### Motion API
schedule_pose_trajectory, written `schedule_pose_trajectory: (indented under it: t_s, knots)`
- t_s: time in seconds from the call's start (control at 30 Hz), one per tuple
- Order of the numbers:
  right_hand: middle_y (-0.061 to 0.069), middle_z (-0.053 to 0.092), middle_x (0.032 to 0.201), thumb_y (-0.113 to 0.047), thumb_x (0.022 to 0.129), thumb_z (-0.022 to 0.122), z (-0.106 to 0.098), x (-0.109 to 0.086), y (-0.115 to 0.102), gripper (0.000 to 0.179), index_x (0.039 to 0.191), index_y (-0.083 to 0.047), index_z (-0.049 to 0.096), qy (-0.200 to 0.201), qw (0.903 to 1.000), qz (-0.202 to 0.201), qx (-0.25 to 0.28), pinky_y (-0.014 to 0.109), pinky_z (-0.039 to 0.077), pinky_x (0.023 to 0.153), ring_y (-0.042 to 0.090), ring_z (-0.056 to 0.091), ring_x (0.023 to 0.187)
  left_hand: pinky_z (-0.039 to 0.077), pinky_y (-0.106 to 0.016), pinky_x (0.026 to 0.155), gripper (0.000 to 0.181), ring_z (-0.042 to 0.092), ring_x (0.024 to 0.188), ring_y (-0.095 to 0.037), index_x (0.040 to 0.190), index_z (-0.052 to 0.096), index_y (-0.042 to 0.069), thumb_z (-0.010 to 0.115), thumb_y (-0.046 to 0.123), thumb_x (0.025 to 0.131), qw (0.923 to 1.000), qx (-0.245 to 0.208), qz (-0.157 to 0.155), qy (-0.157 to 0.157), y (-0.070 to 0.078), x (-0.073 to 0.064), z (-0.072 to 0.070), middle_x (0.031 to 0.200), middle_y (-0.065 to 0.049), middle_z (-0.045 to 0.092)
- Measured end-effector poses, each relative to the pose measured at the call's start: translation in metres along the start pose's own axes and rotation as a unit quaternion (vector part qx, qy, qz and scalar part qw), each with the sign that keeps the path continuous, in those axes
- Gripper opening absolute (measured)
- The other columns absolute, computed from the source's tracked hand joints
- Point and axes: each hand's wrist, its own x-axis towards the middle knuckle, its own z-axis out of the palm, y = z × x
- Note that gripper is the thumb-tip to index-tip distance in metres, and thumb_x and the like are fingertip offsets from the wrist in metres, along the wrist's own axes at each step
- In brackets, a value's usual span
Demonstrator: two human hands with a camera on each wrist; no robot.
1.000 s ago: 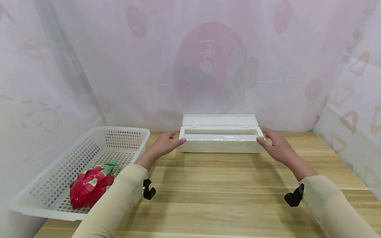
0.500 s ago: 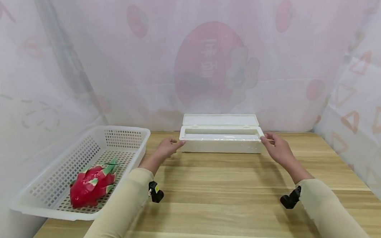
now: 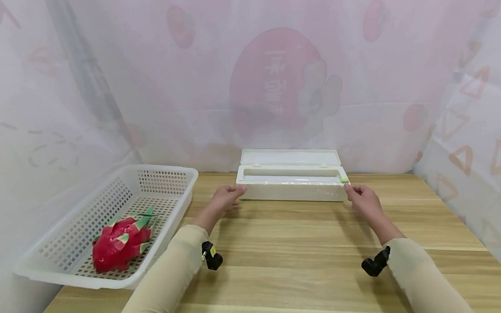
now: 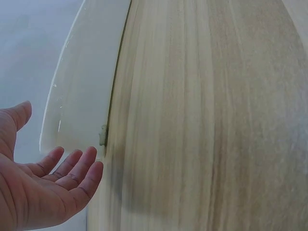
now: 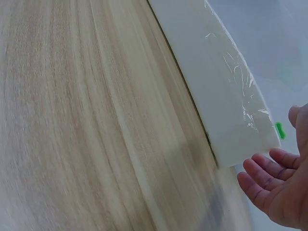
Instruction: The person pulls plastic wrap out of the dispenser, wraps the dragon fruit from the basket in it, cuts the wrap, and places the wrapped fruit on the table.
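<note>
A long white box [image 3: 292, 192], which looks like a cling film dispenser, stands at the back of the table with its lid [image 3: 290, 157] tipped back. Clear film clings to its front, and a small green slider [image 3: 344, 180] sits at its right end. My left hand [image 3: 226, 198] is at the box's left end, fingers loosely bent in the left wrist view. At the right end is my right hand [image 3: 364, 198], its fingers [image 5: 269, 168] also relaxed and just off the box's corner. Neither hand grips the box; whether fingertips touch it I cannot tell.
A white perforated plastic basket [image 3: 179, 217] stands on the left of the wooden table [image 3: 290, 258]. In it lies a red dragon fruit [image 3: 117, 246] with green tips. Printed pale cloth [image 3: 166, 85] hangs close behind the box and along both sides.
Both hands have come slightly toward me at the box's ends, and the right fingers have drawn back off its corner. The green slider, covered half a second ago, shows again. The box stays put.
</note>
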Motion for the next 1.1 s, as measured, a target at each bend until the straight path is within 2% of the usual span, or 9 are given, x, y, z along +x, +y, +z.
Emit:
schedule_pose_trajectory:
  t_s: [0.2, 0.37, 0.47, 0.6, 0.73, 0.83, 0.93, 1.1]
  knots:
    - [0.025, 0.058, 0.121, -0.053, 0.099, 0.042, 0.005, 0.002, 0.004, 0.070, 0.130, 0.009, 0.048, -0.013, 0.9964, 0.039, 0.074, 0.035, 0.052, 0.086, 0.032, 0.057, 0.111, 0.047, -0.045, 0.096, 0.063, 0.058, 0.114, -0.035, 0.130, 0.050, -0.004, 0.064, 0.044, 0.092, 0.9999, -0.011, -0.008, 0.010, -0.002, 0.001, 0.007, 0.134, -0.024, 0.051]
    - [0.021, 0.062, 0.117, -0.049, 0.100, 0.044, 0.010, 0.004, 0.007, 0.069, 0.129, 0.013, 0.046, -0.024, 0.9902, 0.053, 0.127, 0.029, 0.055, 0.077, 0.017, 0.063, 0.097, 0.053, -0.038, 0.086, 0.063, 0.063, 0.106, -0.030, 0.125, 0.052, -0.005, 0.065, 0.046, 0.091, 0.9992, -0.032, -0.019, 0.013, -0.005, 0.003, 0.011, 0.132, -0.022, 0.053]
    - [0.021, 0.064, 0.116, -0.046, 0.100, 0.045, 0.013, 0.004, 0.008, 0.068, 0.131, 0.015, 0.044, -0.028, 0.9875, 0.051, 0.147, 0.029, 0.056, 0.077, 0.012, 0.065, 0.092, 0.054, -0.036, 0.083, 0.063, 0.062, 0.104, -0.029, 0.128, 0.051, -0.005, 0.064, 0.045, 0.092, 0.9977, -0.060, -0.031, 0.004, -0.008, 0.006, 0.014, 0.132, -0.021, 0.053]
    - [0.020, 0.063, 0.116, -0.044, 0.100, 0.047, 0.016, 0.005, 0.008, 0.066, 0.131, 0.014, 0.043, -0.033, 0.9829, 0.056, 0.172, 0.028, 0.056, 0.076, 0.010, 0.065, 0.093, 0.052, -0.038, 0.088, 0.059, 0.060, 0.109, -0.031, 0.136, 0.047, -0.003, 0.062, 0.037, 0.095, 0.9935, -0.104, -0.045, -0.009, -0.011, 0.009, 0.019, 0.133, -0.021, 0.052]
    - [0.018, 0.063, 0.115, -0.043, 0.100, 0.048, 0.019, 0.006, 0.008, 0.065, 0.133, 0.014, 0.041, -0.040, 0.9761, 0.067, 0.203, 0.028, 0.055, 0.078, 0.010, 0.065, 0.094, 0.049, -0.041, 0.093, 0.055, 0.057, 0.114, -0.034, 0.139, 0.046, -0.003, 0.059, 0.031, 0.098, 0.9889, -0.138, -0.051, -0.017, -0.009, 0.009, 0.025, 0.135, -0.023, 0.050]
    - [0.016, 0.063, 0.116, -0.043, 0.100, 0.049, 0.020, 0.008, 0.008, 0.068, 0.136, 0.014, 0.039, -0.047, 0.9713, 0.074, 0.221, 0.029, 0.055, 0.082, 0.009, 0.065, 0.095, 0.048, -0.042, 0.095, 0.053, 0.056, 0.117, -0.035, 0.138, 0.047, -0.003, 0.060, 0.030, 0.098, 0.9854, -0.160, -0.055, -0.016, -0.008, 0.009, 0.028, 0.136, -0.023, 0.050]
    - [0.020, 0.061, 0.122, -0.043, 0.100, 0.049, 0.021, 0.009, 0.008, 0.071, 0.139, 0.014, 0.036, -0.055, 0.9681, 0.078, 0.231, 0.031, 0.053, 0.086, 0.012, 0.065, 0.100, 0.047, -0.042, 0.096, 0.052, 0.056, 0.118, -0.034, 0.136, 0.048, -0.004, 0.060, 0.029, 0.097, 0.9829, -0.175, -0.055, -0.014, -0.007, 0.010, 0.030, 0.137, -0.022, 0.050]
    - [0.017, 0.063, 0.120, -0.042, 0.100, 0.049, 0.022, 0.011, 0.006, 0.071, 0.141, 0.014, 0.035, -0.065, 0.9625, 0.084, 0.250, 0.032, 0.052, 0.089, 0.014, 0.064, 0.102, 0.049, -0.041, 0.094, 0.050, 0.058, 0.116, -0.033, 0.133, 0.051, -0.005, 0.062, 0.028, 0.096, 0.9792, -0.195, -0.056, -0.002, -0.008, 0.013, 0.032, 0.133, -0.021, 0.055]
